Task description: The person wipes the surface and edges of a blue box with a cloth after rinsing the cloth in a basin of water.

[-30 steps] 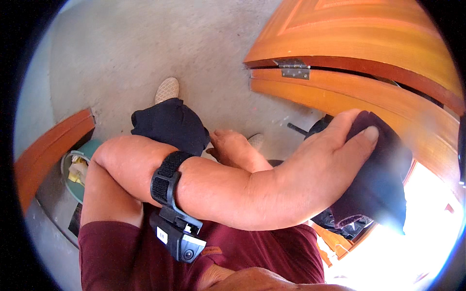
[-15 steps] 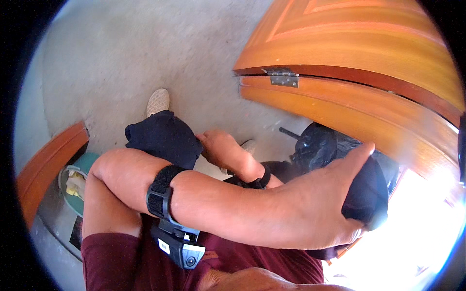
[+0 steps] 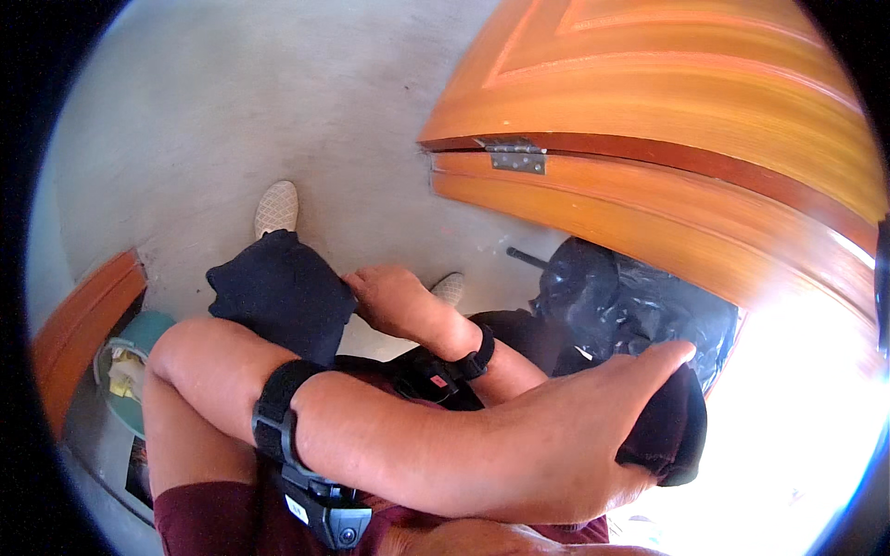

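My forearms cross, the left above the right. My left hand (image 3: 579, 440) reaches over to the right side, its fingers curled around a dark bundled cloth (image 3: 669, 431) with a maroon tint; the thumb points outward and the fingertips are hidden. Beneath and further left, my right hand (image 3: 399, 301) is closed at the right edge of a dark navy cloth (image 3: 283, 292), its grip partly hidden. That cloth hangs in front of one of my light shoes (image 3: 277, 207). Whether the two cloths are one piece I cannot tell.
An orange-brown wooden door (image 3: 667, 93) with a metal hinge (image 3: 517, 157) fills the upper right. Below it lies a black plastic bag (image 3: 640, 292). At left are a wooden frame edge (image 3: 93, 324) and a green bucket (image 3: 139, 417) with scraps inside. Grey floor (image 3: 278, 83) lies beyond.
The whole view has shifted slightly. My left hand with its dark cloth has come a little nearer and left in the picture; my right hand stays at the navy cloth's edge.
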{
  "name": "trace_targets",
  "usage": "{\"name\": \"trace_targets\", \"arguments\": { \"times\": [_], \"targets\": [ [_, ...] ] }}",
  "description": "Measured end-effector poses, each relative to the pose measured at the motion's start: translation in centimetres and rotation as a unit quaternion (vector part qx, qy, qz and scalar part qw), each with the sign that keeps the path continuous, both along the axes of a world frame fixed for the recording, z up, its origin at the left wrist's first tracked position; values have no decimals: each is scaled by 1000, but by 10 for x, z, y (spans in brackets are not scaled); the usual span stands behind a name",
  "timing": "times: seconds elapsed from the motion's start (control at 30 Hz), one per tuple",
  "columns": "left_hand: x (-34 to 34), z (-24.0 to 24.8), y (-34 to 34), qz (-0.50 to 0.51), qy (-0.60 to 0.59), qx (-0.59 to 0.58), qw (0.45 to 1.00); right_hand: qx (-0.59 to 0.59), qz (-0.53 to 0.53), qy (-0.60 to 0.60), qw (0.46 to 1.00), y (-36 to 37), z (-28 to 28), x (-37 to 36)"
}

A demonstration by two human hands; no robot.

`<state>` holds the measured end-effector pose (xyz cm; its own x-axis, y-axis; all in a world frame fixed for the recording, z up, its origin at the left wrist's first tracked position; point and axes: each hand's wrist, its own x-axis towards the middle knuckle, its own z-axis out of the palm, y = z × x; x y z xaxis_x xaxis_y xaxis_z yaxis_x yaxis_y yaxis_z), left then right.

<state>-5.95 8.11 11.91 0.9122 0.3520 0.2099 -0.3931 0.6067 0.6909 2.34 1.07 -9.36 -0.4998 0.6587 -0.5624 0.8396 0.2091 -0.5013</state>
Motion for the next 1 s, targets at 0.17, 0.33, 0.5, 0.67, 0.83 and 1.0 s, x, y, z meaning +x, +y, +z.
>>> {"name": "trace_targets", "arguments": {
  "times": [0.17,0.33,0.5,0.67,0.83,1.0],
  "targets": [
    [-2,-4,4,-26,2,-25,999,18,-21,11,1000,-5,-10,4],
    [4,-10,13,-53,-3,-41,998,11,-38,10,999,0,-16,10],
    [13,-10,19,-68,4,-42,997,13,-30,17,999,7,-19,12],
    [25,-15,23,-77,14,-38,996,-2,-32,15,999,11,-22,16],
    [25,-14,19,-38,32,-13,999,-17,-34,4,999,15,-4,15],
    [15,-6,25,-101,24,-37,994,13,-52,12,998,12,28,21]
  ]
}}
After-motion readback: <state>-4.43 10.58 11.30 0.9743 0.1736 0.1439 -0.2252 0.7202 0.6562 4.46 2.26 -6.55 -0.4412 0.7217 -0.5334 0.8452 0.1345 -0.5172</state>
